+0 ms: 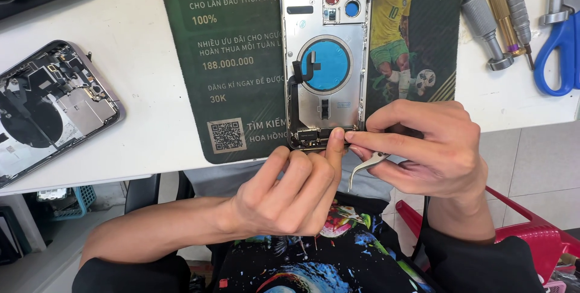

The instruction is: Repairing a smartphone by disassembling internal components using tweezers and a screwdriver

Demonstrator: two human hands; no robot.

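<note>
Now left hand fingertip presses phone housing bottom edge; right hand pinches curved tweezers just below.

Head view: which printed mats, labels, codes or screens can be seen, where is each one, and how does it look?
Printed mat: on the white table under the open phone frame; dark green, rectangular, pale lettering.
Code square: mat's lower left part; black and white.
Footballer picture: mat's right side; yellow shirt, green shorts, ball.
No lit screen shows.
</note>
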